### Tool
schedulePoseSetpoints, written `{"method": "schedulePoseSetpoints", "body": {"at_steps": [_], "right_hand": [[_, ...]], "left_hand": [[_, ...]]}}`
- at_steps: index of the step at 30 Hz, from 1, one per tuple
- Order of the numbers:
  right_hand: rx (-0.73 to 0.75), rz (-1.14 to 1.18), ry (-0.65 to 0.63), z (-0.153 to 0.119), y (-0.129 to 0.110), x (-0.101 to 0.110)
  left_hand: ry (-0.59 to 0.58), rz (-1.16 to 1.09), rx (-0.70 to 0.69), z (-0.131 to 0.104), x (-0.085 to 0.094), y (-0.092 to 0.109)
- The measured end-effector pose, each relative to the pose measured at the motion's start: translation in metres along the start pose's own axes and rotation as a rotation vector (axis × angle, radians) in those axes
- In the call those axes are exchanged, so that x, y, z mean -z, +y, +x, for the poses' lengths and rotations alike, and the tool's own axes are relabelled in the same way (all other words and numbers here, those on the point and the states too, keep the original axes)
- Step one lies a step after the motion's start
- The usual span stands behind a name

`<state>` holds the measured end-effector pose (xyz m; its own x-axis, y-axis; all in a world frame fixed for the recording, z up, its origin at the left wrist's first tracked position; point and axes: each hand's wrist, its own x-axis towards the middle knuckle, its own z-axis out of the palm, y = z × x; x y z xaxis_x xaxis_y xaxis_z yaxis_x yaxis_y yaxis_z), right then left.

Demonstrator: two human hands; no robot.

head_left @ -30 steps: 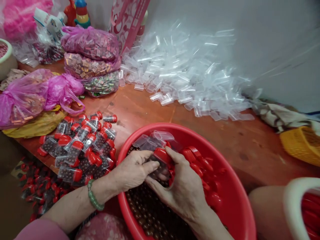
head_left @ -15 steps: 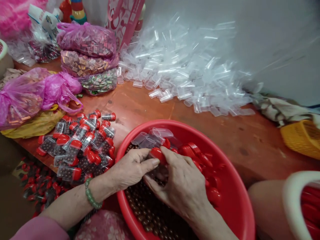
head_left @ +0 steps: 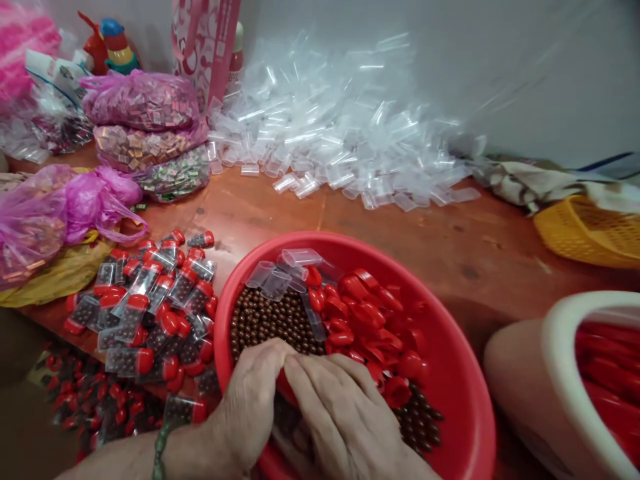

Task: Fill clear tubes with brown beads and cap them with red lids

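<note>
My left hand (head_left: 253, 393) and my right hand (head_left: 343, 410) are brought together over the near side of a red tub (head_left: 233, 280). Their fingers close round a small clear container with a red cap (head_left: 285, 385), mostly hidden behind them. Brown beads (head_left: 270, 317) fill the tub's left part beyond my hands. Several clear empty tubes (head_left: 277, 283) lie at its back edge. Loose red caps (head_left: 373, 310) are heaped in the tub to the right. A green bead bracelet (head_left: 160, 450) circles my left wrist.
Filled red-capped containers (head_left: 150, 293) are piled left of the tub. Clear tubes (head_left: 340, 147) form a big heap against the wall. Stacked pink bags (head_left: 145, 100) stand at the back left. A yellow basket (head_left: 590, 230) and a pale bucket (head_left: 525, 380) of red pieces are at the right.
My hands have drawn nearer to my body and pressed closer together over the capped container. More beads and caps in the tub now show. The whole view has shifted slightly.
</note>
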<state>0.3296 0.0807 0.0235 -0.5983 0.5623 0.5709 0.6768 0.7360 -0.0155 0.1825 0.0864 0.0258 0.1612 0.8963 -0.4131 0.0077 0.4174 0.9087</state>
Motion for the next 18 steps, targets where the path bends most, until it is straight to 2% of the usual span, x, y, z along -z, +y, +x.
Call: {"method": "schedulePoseSetpoints", "body": {"at_steps": [2, 5, 7, 10, 13, 16, 18], "right_hand": [[0.041, 0.007, -0.022, 0.002, -0.005, 0.01], [0.082, 0.102, -0.168, 0.014, -0.007, 0.024], [-0.005, 0.272, -0.266, 0.023, -0.001, 0.025], [-0.284, 0.513, -0.421, 0.03, 0.025, 0.004], [-0.695, 0.388, -0.469, 0.027, 0.055, -0.031], [-0.766, 0.306, -0.399, 0.025, 0.071, -0.061], [-0.756, 0.297, -0.361, 0.028, 0.072, -0.072]], "left_hand": [[-0.045, 0.065, -0.086, -0.009, 0.003, 0.004], [-0.063, 0.016, -0.146, -0.018, 0.01, 0.007], [-0.027, -0.107, -0.099, -0.024, 0.018, 0.008], [0.092, -0.205, -0.025, -0.038, 0.043, 0.006], [0.225, 0.111, 0.024, -0.06, 0.086, -0.003], [0.283, 0.582, 0.071, -0.084, 0.141, -0.025], [0.276, 0.9, 0.017, -0.097, 0.176, -0.044]]}}
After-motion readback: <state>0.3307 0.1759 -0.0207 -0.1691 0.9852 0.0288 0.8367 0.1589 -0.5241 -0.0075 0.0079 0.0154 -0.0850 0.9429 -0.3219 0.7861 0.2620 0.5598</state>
